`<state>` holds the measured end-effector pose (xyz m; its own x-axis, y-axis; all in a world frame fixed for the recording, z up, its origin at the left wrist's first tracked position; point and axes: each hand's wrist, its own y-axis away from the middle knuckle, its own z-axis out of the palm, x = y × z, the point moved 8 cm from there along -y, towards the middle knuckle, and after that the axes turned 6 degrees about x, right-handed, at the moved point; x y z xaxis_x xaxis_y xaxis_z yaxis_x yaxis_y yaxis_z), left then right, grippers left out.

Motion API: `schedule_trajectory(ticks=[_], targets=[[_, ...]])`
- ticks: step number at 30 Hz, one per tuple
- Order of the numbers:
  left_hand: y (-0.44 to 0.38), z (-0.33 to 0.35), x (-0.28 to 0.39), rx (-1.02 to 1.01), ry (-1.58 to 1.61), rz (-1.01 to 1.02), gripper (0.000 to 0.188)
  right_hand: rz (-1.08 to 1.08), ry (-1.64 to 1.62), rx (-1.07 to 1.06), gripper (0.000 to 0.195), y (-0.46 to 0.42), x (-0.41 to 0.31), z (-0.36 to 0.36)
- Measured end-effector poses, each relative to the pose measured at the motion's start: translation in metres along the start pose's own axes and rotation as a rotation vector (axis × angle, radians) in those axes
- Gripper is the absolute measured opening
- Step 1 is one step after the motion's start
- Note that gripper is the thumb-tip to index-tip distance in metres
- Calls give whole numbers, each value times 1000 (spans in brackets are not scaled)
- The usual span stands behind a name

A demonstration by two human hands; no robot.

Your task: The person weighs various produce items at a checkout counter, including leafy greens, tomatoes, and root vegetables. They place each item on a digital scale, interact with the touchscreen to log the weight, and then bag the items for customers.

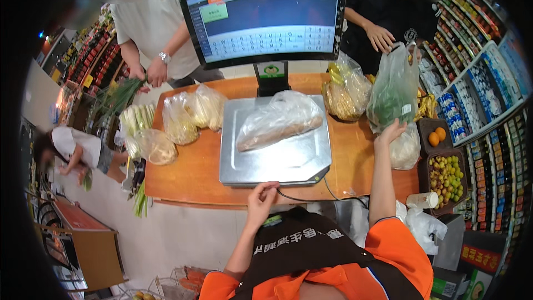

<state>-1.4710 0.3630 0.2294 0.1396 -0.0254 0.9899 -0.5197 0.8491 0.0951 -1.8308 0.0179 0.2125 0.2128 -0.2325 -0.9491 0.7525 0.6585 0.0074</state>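
Note:
My left hand [262, 201] is at the front edge of a steel weighing scale [275, 166], fingers loosely curled, with no object visible in it. A black cable [304, 199] runs close by its fingertips. On the scale lies a long brown root vegetable [283, 134] in a clear plastic bag [287, 110]. My right hand [390, 132] is stretched out to the right, against the lower part of a plastic bag of leafy greens [389, 102]. Whether its fingers grip the bag is unclear. Below that hand sits a whitish bag [404, 148].
A monitor [266, 21] stands behind the scale. Bagged produce [191, 112] lies left on the wooden counter [195, 166], more bags [345, 91] right. One person [158, 21] holds long greens [120, 93]; another's hand [379, 37] touches the greens bag's top. Fruit boxes [445, 179] and a cup [422, 200] stand right.

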Motion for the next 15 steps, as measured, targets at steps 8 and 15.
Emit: schedule_trajectory(ticks=[8, 15], targets=[[-5, -56, 13, -62, 10, 30, 20, -641, 110, -980, 22, 275, -140, 194], [9, -135, 17, 23, 86, 9, 19, -1259, 641, -897, 67, 417, -168, 337]])
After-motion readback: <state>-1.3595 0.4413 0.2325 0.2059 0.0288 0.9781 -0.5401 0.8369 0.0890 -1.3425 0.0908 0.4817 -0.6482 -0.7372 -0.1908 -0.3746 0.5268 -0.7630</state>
